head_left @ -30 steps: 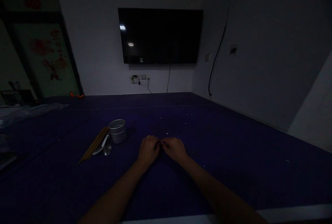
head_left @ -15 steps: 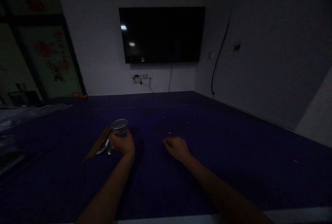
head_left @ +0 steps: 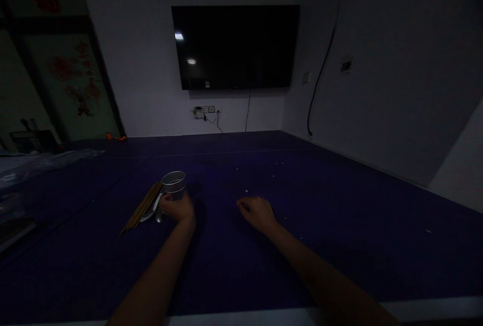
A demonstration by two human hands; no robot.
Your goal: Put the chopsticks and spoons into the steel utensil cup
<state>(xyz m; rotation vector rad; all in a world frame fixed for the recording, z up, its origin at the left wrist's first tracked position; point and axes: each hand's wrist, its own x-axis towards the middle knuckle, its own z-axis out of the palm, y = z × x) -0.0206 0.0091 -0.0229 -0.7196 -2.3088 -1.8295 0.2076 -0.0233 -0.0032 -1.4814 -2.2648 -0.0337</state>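
Note:
My left hand point(head_left: 180, 209) is closed around the lower part of a clear plastic cup point(head_left: 174, 181), which stands upright with its mouth up. Just left of it lies a bundle of thin wooden chopsticks point(head_left: 141, 209), slanting across the purple surface. Between the bundle and the cup are a white spoon point(head_left: 150, 214) and a small shiny piece point(head_left: 159, 217), partly covered by my left hand. My right hand point(head_left: 258, 211) rests on the surface to the right, fingers curled and closed. Whatever they may hold is hidden.
Small white bits point(head_left: 246, 191) are scattered over the purple tabletop point(head_left: 226, 265). Clear plastic wrapping point(head_left: 49, 165) and a dark flat object point(head_left: 15, 230) lie at the left. Behind, a television point(head_left: 236, 47) hangs above wall sockets point(head_left: 207, 109). Small orange things point(head_left: 115, 137) sit at the far edge.
The view has tilted down very slightly or shifted. My left fingers sit a little lower around the cup. My right hand stays closed in the same place.

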